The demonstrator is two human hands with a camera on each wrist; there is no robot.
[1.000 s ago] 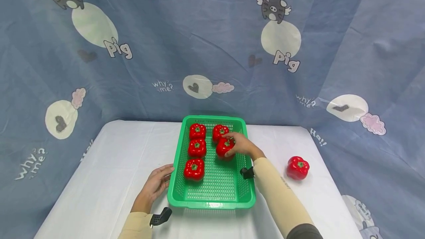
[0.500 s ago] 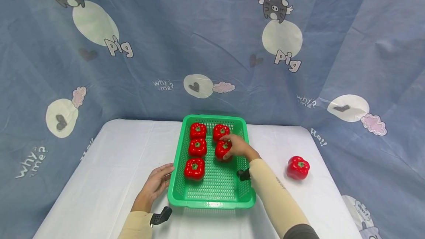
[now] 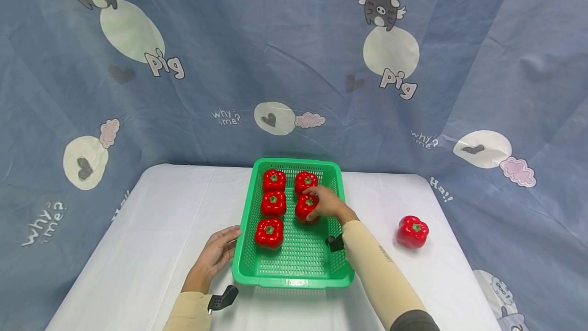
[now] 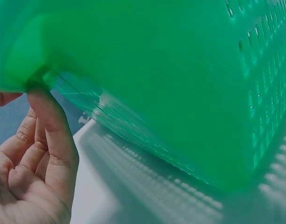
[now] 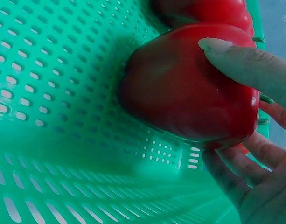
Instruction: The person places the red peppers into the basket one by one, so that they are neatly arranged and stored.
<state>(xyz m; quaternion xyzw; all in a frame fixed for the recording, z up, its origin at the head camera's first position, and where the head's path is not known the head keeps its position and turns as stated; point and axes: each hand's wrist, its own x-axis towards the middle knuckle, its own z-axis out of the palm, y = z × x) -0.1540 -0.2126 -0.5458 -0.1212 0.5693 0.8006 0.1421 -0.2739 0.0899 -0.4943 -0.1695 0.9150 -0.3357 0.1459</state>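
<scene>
Inside the green perforated plastic basket (image 3: pixel 294 283), my right hand (image 3: pixel 328 203) grips a red bell pepper (image 5: pixel 184 88). Its thumb lies across the side of the pepper, and the other fingers reach round near the stem end. A second red bell pepper (image 3: pixel 305 181) sits directly behind it. Along the left side of the basket stand more red bell peppers, at the back (image 3: pixel 274 180), middle (image 3: pixel 273 204) and front (image 3: pixel 269 234). My left hand (image 3: pixel 218 252) touches the left rim from outside; in the left wrist view, fingertips meet the underside of the rim.
Another red bell pepper (image 3: pixel 412 232) lies on the white tabletop (image 3: pixel 184 208), right of the basket. A blue printed cloth (image 3: pixel 294 65) hangs behind the table and along its sides. Bare perforated floor shows at the basket's front right.
My right hand has shifted slightly left with its bell pepper, bringing it closer in line with the pepper behind. My left hand and the basket stay where they were.
</scene>
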